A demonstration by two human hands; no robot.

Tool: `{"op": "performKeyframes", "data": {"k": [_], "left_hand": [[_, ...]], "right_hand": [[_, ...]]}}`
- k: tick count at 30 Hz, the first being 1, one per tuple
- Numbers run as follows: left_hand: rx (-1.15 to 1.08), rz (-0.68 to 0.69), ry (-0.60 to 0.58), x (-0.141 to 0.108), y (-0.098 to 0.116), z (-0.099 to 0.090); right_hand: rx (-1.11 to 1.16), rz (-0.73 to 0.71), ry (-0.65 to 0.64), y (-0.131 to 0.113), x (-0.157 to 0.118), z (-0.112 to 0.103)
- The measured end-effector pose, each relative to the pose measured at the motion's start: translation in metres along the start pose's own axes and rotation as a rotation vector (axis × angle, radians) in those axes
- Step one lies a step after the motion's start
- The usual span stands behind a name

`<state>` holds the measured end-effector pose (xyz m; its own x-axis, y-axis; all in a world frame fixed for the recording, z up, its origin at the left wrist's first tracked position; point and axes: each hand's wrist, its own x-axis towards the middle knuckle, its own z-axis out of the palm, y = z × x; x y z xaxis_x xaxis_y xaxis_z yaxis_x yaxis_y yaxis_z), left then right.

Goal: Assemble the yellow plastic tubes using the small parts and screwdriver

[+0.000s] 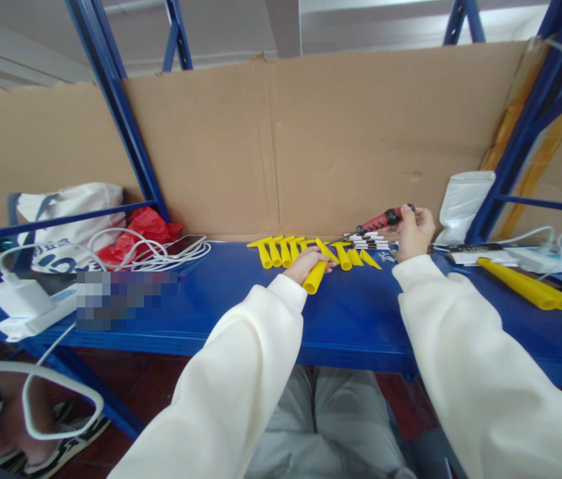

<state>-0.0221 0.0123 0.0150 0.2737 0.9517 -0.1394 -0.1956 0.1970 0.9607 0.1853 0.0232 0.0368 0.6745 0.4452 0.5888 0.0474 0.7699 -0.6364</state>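
Note:
My left hand (pixel 304 265) is closed around a yellow plastic tube (pixel 314 276), whose hollow round end points toward me. Between the fingers of my right hand (pixel 416 231) is the end of a screwdriver (pixel 376 223) with a red and black handle. Its thin shaft slants down to the left, and the tip reaches the far end of the held tube; whether it touches cannot be made out. Left of that tube lies a row of several yellow T-shaped pieces (pixel 275 253). Another T-shaped piece (pixel 343 256) and small flat yellow wedges (pixel 371 260) lie to the right.
White strips with dark ends (pixel 373 241) lie behind the wedges on the blue shelf (pixel 360 319). Two long yellow tubes (pixel 527 284) and a power strip (pixel 560 259) are at right. White cables (pixel 181 256), a red bag (pixel 143 229) and a cloth bag (pixel 71 223) are at left. Cardboard (pixel 335 140) stands behind.

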Motion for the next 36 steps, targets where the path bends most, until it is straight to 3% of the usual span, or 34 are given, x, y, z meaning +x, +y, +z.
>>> {"op": "performKeyframes", "data": {"k": [17,25,36], "left_hand": [[0.066,-0.015,0.013,-0.0023,-0.0007,0.0008],[0.087,-0.015,0.029,-0.0019,-0.0019,0.0015],[0.108,0.0,0.028,-0.0041,-0.001,0.001]], "right_hand": [[-0.07,-0.03,0.058,0.0024,-0.0015,0.003],[-0.033,-0.037,-0.012,0.0027,-0.0023,-0.0001],[-0.023,0.044,0.002,0.0004,-0.0021,-0.0007]]}}
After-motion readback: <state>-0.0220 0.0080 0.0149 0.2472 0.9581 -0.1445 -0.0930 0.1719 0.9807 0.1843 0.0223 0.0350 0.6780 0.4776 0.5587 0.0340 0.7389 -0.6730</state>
